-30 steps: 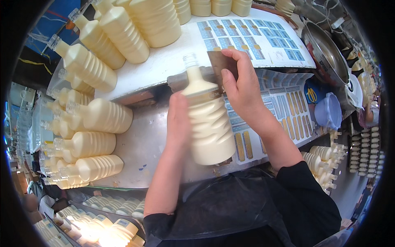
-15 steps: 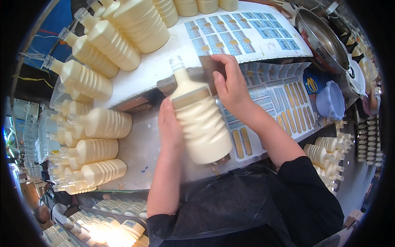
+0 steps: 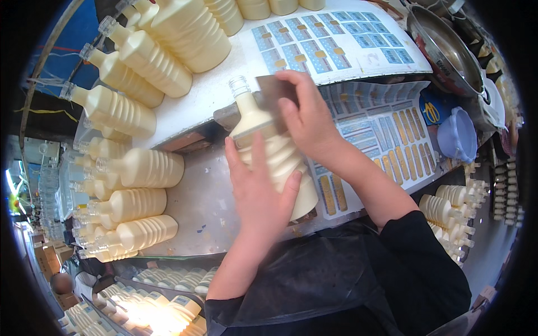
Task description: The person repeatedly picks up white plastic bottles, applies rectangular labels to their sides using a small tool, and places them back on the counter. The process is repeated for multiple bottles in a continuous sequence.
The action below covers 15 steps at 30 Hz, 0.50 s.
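A cream-coloured bottle (image 3: 305,196) with ridged sides and a clear screw neck lies tilted in front of me, its neck pointing away. A narrow band-like label (image 3: 245,135) crosses its shoulder. My left hand (image 3: 260,187) lies over the bottle, fingers stretched and apart, one fingertip blurred at the band and the thumb at the right side. Between the fingers and thumb of my right hand (image 3: 308,115) is a flat dark rectangular piece (image 3: 273,92), partly blurred, just right of the bottle's shoulder. Its exact kind cannot be made out.
Several cream bottles (image 3: 148,168) line the left side; others (image 3: 154,64) stand on the raised white board (image 3: 364,70). Blue label sheets (image 3: 302,42) lie there, with gold-strip sheets (image 3: 400,148) below. A blue tub (image 3: 457,134) and metal pan (image 3: 440,45) are right.
My left hand has moved from the bottle's left edge onto its front, fingers spreading over it. My right hand has shifted slightly left with the dark piece.
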### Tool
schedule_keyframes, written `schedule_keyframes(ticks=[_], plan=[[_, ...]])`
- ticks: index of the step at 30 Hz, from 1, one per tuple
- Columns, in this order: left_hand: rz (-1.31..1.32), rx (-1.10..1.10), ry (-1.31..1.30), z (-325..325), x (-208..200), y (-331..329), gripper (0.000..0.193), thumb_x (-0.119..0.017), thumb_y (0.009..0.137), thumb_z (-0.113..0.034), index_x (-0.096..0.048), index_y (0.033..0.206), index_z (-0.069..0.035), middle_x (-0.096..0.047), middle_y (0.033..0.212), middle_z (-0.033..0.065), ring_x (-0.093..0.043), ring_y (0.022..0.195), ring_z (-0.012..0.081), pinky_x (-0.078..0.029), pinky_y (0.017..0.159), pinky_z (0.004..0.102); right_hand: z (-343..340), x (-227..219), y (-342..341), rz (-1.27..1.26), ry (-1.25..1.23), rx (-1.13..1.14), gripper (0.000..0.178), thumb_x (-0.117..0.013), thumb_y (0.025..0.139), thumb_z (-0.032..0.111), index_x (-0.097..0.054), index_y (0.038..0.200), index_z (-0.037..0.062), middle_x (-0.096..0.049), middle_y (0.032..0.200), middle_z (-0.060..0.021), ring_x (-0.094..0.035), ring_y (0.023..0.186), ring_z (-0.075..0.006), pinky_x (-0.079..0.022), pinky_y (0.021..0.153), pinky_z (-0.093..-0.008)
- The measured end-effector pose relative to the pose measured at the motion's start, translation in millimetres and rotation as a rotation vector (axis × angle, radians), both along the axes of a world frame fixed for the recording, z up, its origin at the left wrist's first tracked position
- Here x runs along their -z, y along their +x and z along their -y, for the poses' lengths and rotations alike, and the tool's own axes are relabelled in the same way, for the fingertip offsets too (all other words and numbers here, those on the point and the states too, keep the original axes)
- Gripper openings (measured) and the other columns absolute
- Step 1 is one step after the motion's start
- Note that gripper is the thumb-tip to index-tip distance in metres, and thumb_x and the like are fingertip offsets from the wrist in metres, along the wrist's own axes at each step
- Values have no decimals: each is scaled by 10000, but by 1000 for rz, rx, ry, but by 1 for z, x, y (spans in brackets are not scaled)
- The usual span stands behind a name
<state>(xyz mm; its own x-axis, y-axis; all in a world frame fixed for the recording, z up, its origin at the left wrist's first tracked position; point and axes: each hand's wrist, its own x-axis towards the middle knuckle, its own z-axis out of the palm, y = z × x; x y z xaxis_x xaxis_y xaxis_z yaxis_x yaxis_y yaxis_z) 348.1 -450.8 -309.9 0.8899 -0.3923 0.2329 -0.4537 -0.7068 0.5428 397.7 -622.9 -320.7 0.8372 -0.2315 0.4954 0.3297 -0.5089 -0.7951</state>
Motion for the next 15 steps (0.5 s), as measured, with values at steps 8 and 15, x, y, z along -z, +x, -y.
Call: schedule_keyframes(ticks=[8, 15], plan=[[-98, -32, -54, 0, 3, 2, 1038, -749, 850, -430, -199, 1627, -16, -146, 1641, 345, -284, 1490, 509, -303, 1199, 515, 18, 18, 1, -29, 144, 29, 446, -569, 957, 17, -470, 1392, 34, -591, 1293, -199, -597, 1206, -359, -467, 1048, -421], [-87, -48, -157, -8, 17, 9, 1041, -761, 846, -360, -165, 1618, 6, -214, 1629, 327, -339, 1478, 469, -332, 1193, 481, 38, 0, -14, -348, 758, -157, 221, -620, 1009, 138, -689, 1195, 40, -680, 1108, -15, -600, 1016, -76, -489, 905, -242]])
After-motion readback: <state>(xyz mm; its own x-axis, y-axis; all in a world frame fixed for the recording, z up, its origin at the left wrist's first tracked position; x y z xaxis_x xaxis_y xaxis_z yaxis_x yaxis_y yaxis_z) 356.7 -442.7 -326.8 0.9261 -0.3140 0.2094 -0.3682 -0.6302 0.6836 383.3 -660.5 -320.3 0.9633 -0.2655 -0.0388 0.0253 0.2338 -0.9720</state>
